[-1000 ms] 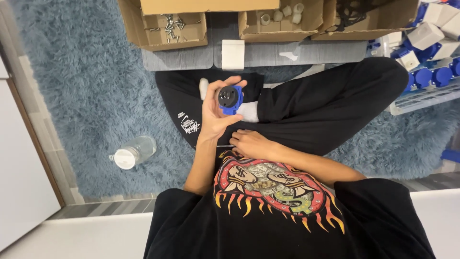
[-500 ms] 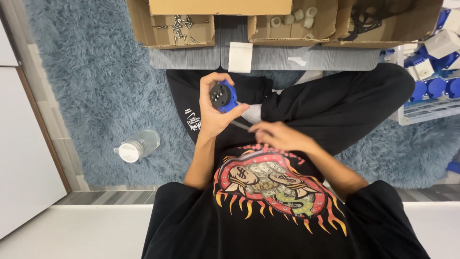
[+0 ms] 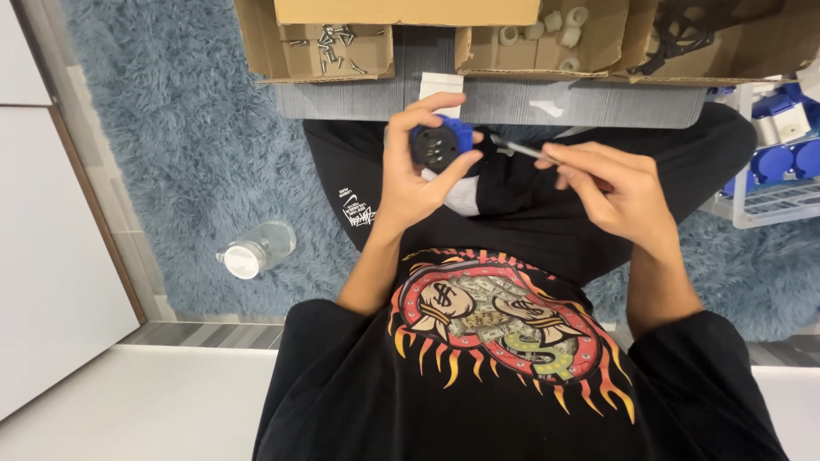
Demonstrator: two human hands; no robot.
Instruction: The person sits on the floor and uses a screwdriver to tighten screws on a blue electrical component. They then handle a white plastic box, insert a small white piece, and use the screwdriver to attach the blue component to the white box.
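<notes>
My left hand (image 3: 417, 175) holds a small round blue and black part (image 3: 437, 145) up over my lap, its dark face turned toward me. My right hand (image 3: 611, 188) grips a thin screwdriver (image 3: 515, 148) whose metal tip points left and nearly touches the blue part. Both hands hover above my crossed legs in black trousers.
Open cardboard boxes lie ahead: one with loose screws (image 3: 329, 41), one with white round pieces (image 3: 555, 30), one with black parts (image 3: 683, 34). A white rack with blue parts (image 3: 781, 162) sits at right. A clear plastic bottle (image 3: 256, 249) lies on the blue rug at left.
My right hand has risen from my lap and moved right, bringing the screwdriver's tip up to the blue part. The left hand stays raised with the part.
</notes>
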